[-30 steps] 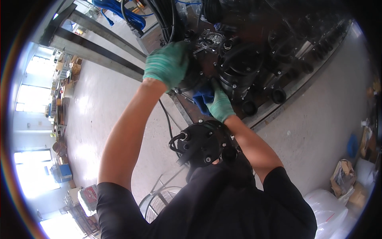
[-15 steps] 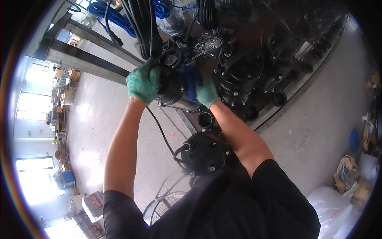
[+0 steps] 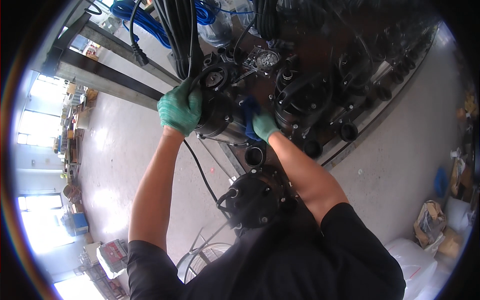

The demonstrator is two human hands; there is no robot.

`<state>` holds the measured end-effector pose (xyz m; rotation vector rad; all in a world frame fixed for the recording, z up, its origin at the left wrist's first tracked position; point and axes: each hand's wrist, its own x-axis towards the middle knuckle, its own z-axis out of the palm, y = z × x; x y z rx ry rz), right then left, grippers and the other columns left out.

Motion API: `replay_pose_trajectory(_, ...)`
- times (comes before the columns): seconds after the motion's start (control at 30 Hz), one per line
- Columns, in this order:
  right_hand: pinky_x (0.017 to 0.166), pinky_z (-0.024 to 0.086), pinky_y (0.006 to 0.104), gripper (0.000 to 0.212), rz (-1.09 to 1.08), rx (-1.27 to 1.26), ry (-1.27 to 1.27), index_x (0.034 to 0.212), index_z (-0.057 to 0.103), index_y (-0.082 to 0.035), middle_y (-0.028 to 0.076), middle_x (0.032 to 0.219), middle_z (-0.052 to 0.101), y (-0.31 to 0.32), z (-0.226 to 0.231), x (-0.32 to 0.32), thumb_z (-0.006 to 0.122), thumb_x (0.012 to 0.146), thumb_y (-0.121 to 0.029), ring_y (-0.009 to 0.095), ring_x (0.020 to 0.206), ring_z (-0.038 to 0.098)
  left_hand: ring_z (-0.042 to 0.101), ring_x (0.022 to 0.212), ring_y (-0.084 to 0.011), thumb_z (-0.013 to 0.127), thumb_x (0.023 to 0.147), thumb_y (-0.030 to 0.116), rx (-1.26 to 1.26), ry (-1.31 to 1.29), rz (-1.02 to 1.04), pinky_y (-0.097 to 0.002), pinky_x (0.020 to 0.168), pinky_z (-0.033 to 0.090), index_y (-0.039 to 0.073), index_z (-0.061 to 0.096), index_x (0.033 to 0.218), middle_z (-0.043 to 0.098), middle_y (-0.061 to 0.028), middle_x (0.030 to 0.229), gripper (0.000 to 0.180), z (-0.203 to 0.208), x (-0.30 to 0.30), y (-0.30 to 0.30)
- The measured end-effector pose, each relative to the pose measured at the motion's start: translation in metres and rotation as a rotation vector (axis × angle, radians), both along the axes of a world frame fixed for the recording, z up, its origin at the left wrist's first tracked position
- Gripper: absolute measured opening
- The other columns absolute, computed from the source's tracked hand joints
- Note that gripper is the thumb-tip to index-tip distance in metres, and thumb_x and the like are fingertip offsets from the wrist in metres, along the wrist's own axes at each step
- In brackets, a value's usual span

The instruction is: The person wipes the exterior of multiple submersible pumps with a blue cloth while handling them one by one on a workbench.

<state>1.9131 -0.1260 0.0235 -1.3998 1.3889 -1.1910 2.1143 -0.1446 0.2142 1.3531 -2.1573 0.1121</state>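
Note:
A black pump with a bare metal lower body lies tilted at the table's near left corner. My left hand, in a green knit glove, is closed on its left end, beside the hanging black cable; the fingertips are partly hidden. At the pump's right side, my gloved right hand grips a dark blue cloth close against the metal body. Whether the cloth touches the metal cannot be made out.
More black pumps crowd the table to the right. A tray of small metal parts sits farther back. Coiled black cables and blue cables hang at the far left. Another pump stands close before my body.
My right hand has moved slightly down and to the right with the blue cloth, along the pump's side. My left hand keeps its hold on the pump.

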Motion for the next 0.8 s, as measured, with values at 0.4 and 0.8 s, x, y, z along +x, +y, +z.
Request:
replay_pose_trajectory(0.4,0.095,0.054,0.0399,0.041,0.614,-0.109,-0.027,0.131,0.068,-0.003,0.015,0.119,0.075,-0.17,0.013,0.026,0.064,0.099,-0.03,0.026,0.106,0.069,0.068,0.07,-0.0431,0.066,0.087,0.027,-0.102,0.077,-0.03,-0.0499,0.062,0.054,0.011,0.076,0.105,0.069,-0.02,0.078,0.027,-0.002,-0.012,0.003)
replay_pose_trajectory(0.8,0.094,0.053,0.0379,0.039,0.484,0.144,0.451,0.131,0.067,-0.003,0.012,0.119,0.074,-0.193,0.04,0.057,0.061,0.101,-0.028,0.023,0.104,0.068,0.069,0.073,-0.0432,0.065,0.089,0.031,0.0,-0.039,0.089,-0.0542,0.063,0.053,0.014,0.07,0.101,0.071,-0.0178,0.081,0.022,0.005,0.006,0.021)
